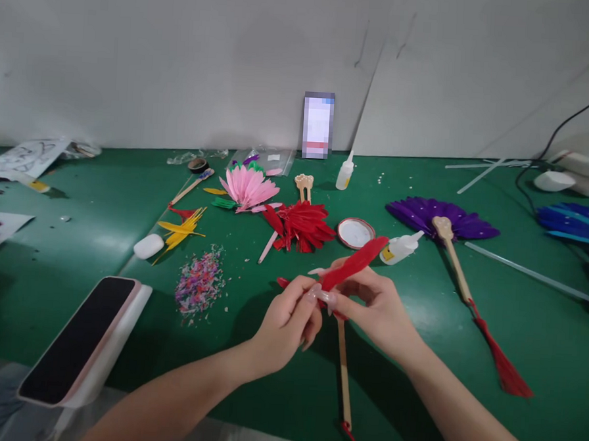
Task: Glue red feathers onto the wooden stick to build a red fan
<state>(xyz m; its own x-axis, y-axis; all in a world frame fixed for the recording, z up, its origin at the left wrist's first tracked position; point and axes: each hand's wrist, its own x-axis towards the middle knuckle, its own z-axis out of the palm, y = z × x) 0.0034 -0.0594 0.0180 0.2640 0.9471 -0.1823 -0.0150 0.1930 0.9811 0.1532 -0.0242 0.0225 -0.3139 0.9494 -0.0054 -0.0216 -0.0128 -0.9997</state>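
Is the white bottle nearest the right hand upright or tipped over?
Tipped over. The bottle lies on its side on the green table, nozzle pointing right; the other bottle, farther back, stands upright.

Both forearms reach up from bottom edge, bare, angled inward. Left hand and right hand meet near center, thumbs and index fingers pinched, fingertips close together. Left fingers curled, palm turned inward; right wrist slightly bent, fingers arched. Long pale nails visible on both.

Bottle — behind shallow lid
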